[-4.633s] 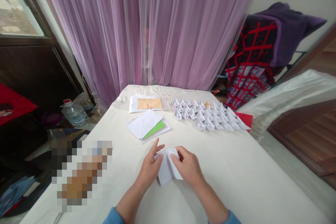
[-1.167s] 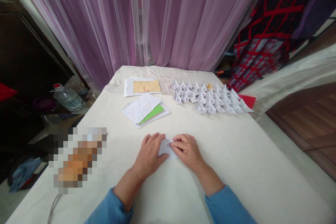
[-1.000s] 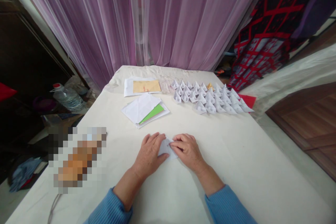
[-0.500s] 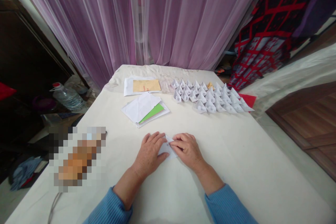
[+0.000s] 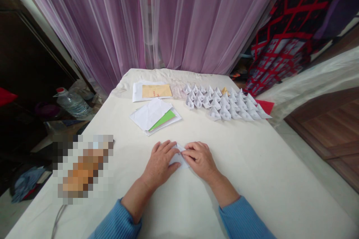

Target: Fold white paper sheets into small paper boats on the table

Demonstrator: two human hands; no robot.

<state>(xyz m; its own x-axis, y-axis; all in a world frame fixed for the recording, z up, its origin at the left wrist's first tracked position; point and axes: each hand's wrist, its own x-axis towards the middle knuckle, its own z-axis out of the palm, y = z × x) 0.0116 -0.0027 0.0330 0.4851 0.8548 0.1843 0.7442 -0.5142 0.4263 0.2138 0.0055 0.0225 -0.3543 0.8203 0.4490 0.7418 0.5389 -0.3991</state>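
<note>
Paper (image 5: 183, 162) between two grips, with folded work crowding beyond

The left grip (image 5: 161, 162) rests spread over the paper's left side, thumb parted from fingers; the right grip (image 5: 201, 160) pinches near its right edge. Together they hide much of the white piece, which lies on the pale surface (image 5: 258, 186). Past the left fingers, a loose stack (image 5: 150, 114) shows a green piece (image 5: 162, 120); behind it, a brown envelope (image 5: 157, 90) lies on white sheets (image 5: 137, 93). Farther right stand rows of white folded shapes (image 5: 224, 113), one yellow shape (image 5: 225, 90) among them, a red sheet (image 5: 266, 106) at their end. Left, a pixelated patch (image 5: 85, 170) masks something beside a cord (image 5: 57, 218). Purple curtains (image 5: 179, 18) hang behind everything.
</note>
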